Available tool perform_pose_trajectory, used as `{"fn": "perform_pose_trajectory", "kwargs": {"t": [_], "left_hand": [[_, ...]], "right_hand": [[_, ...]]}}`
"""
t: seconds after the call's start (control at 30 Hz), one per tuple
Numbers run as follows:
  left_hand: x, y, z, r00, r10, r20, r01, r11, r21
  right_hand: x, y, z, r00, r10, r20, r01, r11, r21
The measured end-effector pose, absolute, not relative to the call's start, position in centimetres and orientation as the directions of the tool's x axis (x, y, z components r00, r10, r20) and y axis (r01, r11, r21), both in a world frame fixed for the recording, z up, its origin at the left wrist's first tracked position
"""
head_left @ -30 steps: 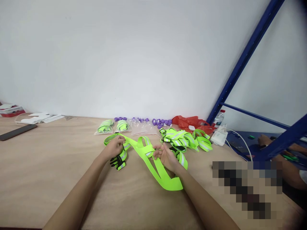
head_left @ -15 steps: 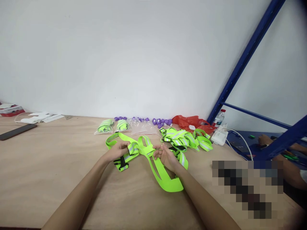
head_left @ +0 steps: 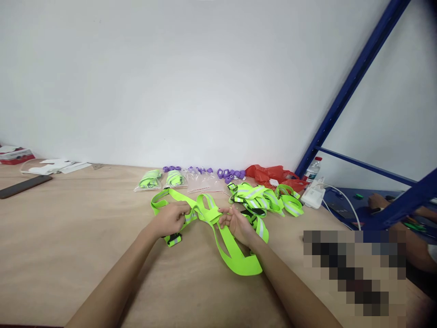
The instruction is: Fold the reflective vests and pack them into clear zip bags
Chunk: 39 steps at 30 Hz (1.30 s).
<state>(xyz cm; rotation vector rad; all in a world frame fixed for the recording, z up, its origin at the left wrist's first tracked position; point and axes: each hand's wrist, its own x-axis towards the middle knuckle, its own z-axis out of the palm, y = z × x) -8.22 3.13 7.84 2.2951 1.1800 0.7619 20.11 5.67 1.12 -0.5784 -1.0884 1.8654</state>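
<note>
A neon-green reflective strap harness point(head_left: 235, 255) lies spread on the wooden table point(head_left: 68, 237) in front of me. My left hand point(head_left: 170, 219) is closed around a bunched part of its straps, with a black buckle end point(head_left: 174, 239) poking out below the fingers. My right hand point(head_left: 237, 223) rests palm-up on the straps to the right, its fingers curled round a strap near the middle. Both forearms reach in from the bottom edge.
A heap of more green reflective straps point(head_left: 266, 198) lies behind my right hand. Two bagged straps point(head_left: 162, 179), purple caps point(head_left: 230, 174), a red plastic bag point(head_left: 273, 174), a bottle point(head_left: 312, 168) and a white charger point(head_left: 312, 195) line the wall. A phone point(head_left: 23, 186) lies far left. Another person's hand point(head_left: 377, 200) works beyond the blue rack point(head_left: 344, 91).
My left hand has slid right along the straps, gathering them toward my right hand and pulling the buckle end in. The right hand has barely moved.
</note>
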Motion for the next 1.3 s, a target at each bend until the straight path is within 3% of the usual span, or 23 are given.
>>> {"fn": "perform_pose_trajectory", "kwargs": {"t": [0.2, 0.4, 0.57, 0.83, 1.07, 1.3], "left_hand": [[-6.8, 2.2, 7.9, 0.55, 0.773, 0.315, 0.621, -0.631, 0.464], [-6.1, 2.1, 7.8, 0.595, 0.781, 0.191, 0.637, -0.603, 0.481], [-7.2, 2.2, 7.9, 0.509, 0.857, 0.081, 0.697, -0.466, 0.545], [-11.0, 2.7, 6.3, 0.324, 0.895, -0.308, 0.794, -0.081, 0.602], [-11.7, 3.0, 6.6, 0.261, 0.903, -0.34, 0.792, 0.001, 0.61], [-10.8, 2.7, 7.3, 0.374, 0.894, -0.247, 0.708, -0.104, 0.698]], "right_hand": [[20.2, 5.5, 1.1, -0.502, 0.865, 0.022, -0.442, -0.235, -0.866], [20.1, 5.4, 1.2, -0.492, 0.87, 0.018, -0.442, -0.232, -0.867], [20.1, 5.3, 1.4, -0.494, 0.869, 0.023, -0.435, -0.224, -0.872], [20.2, 5.2, 1.4, -0.498, 0.867, 0.015, -0.422, -0.227, -0.878], [20.3, 5.3, 1.2, -0.499, 0.866, 0.009, -0.412, -0.228, -0.882], [20.2, 5.3, 1.3, -0.51, 0.86, 0.017, -0.405, -0.222, -0.887]]}}
